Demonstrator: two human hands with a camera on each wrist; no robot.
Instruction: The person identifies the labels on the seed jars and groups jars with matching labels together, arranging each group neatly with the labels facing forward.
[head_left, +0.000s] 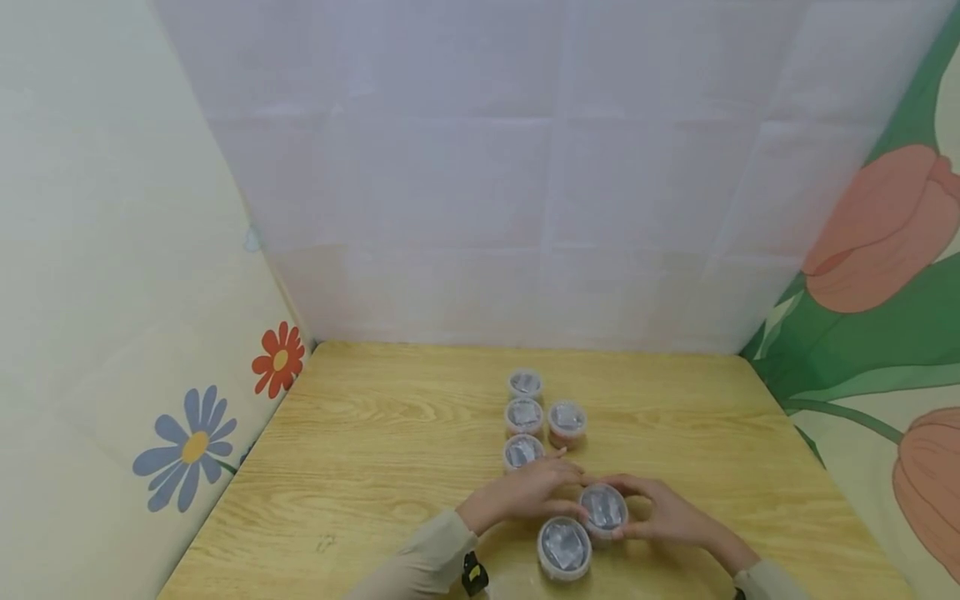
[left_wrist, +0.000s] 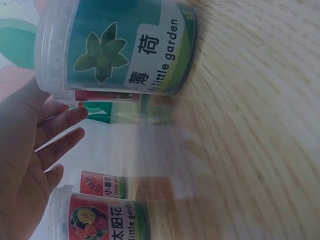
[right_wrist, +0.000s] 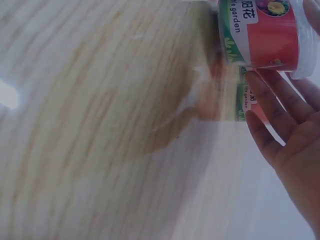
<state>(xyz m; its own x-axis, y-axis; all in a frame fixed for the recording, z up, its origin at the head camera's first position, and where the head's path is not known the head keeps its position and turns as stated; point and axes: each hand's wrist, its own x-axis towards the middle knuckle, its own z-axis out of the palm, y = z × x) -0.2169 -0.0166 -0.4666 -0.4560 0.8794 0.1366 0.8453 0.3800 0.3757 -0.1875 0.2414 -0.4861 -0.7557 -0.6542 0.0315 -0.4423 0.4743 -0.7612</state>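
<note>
In the head view my right hand (head_left: 663,517) holds a clear lidded tub (head_left: 603,508), thumb and fingers on either side of it. The right wrist view shows this red-labelled tub (right_wrist: 272,40), with flowers on its label. My left hand (head_left: 528,492) reaches to the same tub from the left, its thumb near the rim. In the left wrist view the left hand's fingers (left_wrist: 62,125) are extended and loosely spread; its thumb is hidden. Just in front stands a tub with a green plant label (left_wrist: 105,55), "My little garden" printed on it.
Farther back on the wooden table (head_left: 390,417) stand three tubs in a column, a far one (head_left: 525,383), a middle one (head_left: 523,415) and a near one (head_left: 523,452). Another tub (head_left: 567,423) is right of them. A white sheet (head_left: 487,208) hangs behind; flowered panels flank the table.
</note>
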